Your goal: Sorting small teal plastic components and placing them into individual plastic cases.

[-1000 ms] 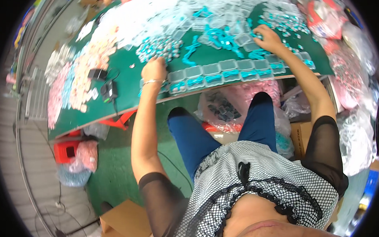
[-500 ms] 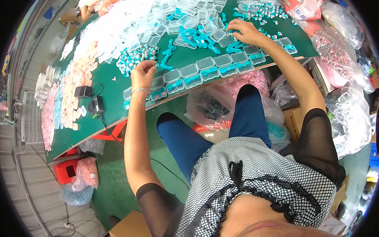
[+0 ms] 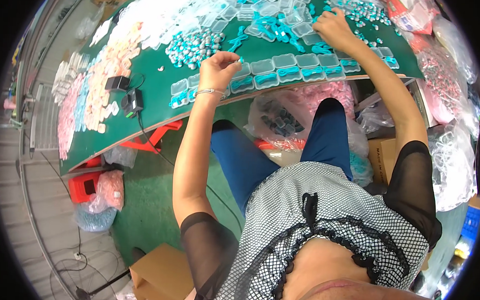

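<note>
My left hand (image 3: pixel 217 72) is closed in a pinch on a small teal-and-white bead-like piece (image 3: pixel 240 60). It hovers above a row of clear plastic boxes (image 3: pixel 264 79) along the table's front edge. The boxes have lids folded back, and many hold a coiled teal cord (image 3: pixel 289 71). Left of that hand lies a heap of teal-and-white pieces (image 3: pixel 193 47). At the far right, my right hand (image 3: pixel 336 30) has bent, parted fingers over the table beside a teal cord bundle (image 3: pixel 322 47). Nothing shows in its fingers, though the tips are partly hidden.
Stacks of clear empty boxes (image 3: pixel 223 11) and teal cords (image 3: pixel 278 31) spread across the back. More small pieces (image 3: pixel 366 11) lie at the far right. Peach parts (image 3: pixel 116 66) and black adapters (image 3: pixel 131 101) occupy the left. Plastic bags (image 3: pixel 443 78) crowd the right side.
The view has shifted, so the table sits further right and higher. My left hand has moved right, away from the heap, with the small piece showing. My right hand keeps about the same place.
</note>
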`<state>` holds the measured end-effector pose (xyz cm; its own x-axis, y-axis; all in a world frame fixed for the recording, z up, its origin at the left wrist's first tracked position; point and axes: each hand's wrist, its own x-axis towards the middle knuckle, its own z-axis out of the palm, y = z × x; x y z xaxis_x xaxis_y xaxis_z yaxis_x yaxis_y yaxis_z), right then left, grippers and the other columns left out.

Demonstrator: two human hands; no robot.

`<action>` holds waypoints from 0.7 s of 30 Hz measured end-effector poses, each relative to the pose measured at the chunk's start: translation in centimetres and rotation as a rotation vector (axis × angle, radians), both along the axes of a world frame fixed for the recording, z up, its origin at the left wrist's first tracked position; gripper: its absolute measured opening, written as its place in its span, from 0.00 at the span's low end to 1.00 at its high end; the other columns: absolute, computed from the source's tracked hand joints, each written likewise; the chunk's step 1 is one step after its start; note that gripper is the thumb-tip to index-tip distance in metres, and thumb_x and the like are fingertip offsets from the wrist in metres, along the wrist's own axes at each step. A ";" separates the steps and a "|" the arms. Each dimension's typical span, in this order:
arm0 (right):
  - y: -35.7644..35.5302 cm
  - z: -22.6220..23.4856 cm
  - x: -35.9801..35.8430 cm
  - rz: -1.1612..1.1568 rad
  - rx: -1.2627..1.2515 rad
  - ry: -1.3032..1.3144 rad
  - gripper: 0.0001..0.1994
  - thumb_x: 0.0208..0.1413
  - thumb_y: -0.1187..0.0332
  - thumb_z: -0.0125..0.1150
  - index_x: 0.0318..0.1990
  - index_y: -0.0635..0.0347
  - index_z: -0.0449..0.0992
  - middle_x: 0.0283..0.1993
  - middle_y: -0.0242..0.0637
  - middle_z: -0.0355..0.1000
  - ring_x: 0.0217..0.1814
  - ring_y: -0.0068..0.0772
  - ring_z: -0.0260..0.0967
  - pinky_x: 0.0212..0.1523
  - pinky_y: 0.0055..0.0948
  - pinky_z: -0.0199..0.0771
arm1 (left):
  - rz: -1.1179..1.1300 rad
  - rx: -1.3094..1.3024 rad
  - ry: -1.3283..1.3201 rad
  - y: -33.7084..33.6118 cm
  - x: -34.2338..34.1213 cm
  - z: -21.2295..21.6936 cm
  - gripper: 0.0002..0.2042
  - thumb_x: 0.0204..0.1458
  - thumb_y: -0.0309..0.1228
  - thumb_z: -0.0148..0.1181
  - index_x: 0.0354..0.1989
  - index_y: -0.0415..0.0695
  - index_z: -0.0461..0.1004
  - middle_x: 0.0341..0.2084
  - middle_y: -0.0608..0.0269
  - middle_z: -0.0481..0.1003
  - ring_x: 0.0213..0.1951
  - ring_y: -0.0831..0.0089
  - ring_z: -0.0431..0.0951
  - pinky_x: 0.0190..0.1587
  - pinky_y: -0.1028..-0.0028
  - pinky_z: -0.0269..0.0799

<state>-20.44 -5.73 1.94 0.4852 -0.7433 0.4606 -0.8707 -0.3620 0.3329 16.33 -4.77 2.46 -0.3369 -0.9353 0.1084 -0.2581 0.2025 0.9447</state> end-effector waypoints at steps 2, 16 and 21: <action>-0.1 -0.2 -0.3 0.000 0.023 -0.017 0.05 0.44 0.71 0.61 0.31 0.50 0.75 0.31 0.28 0.70 0.45 0.32 0.65 0.55 0.48 0.55 | 0.007 -0.011 0.029 0.5 0.3 0.0 0.08 0.45 0.23 0.64 0.35 0.37 0.76 0.28 0.65 0.77 0.31 0.81 0.76 0.34 0.80 0.71; 0.6 -0.2 -0.1 -0.055 0.073 -0.266 0.07 0.45 0.69 0.58 0.34 0.49 0.77 0.33 0.26 0.73 0.43 0.30 0.68 0.51 0.45 0.55 | 0.015 -0.352 -0.298 3.7 2.6 -0.1 0.06 0.44 0.21 0.63 0.32 0.40 0.78 0.26 0.65 0.77 0.29 0.79 0.76 0.34 0.78 0.71; 1.3 -0.1 0.2 -0.039 0.117 -0.462 0.06 0.47 0.68 0.58 0.34 0.51 0.77 0.32 0.28 0.73 0.38 0.30 0.69 0.44 0.37 0.63 | -0.051 -0.646 -0.418 3.8 3.0 -0.7 0.06 0.39 0.21 0.63 0.28 0.44 0.78 0.28 0.61 0.78 0.31 0.65 0.78 0.34 0.71 0.72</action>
<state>-20.23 -4.46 1.86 0.2195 -0.8166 0.5339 -0.9317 -0.3377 -0.1334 19.31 -0.95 1.72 -0.5115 -0.7114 0.4820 -0.5429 0.7023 0.4605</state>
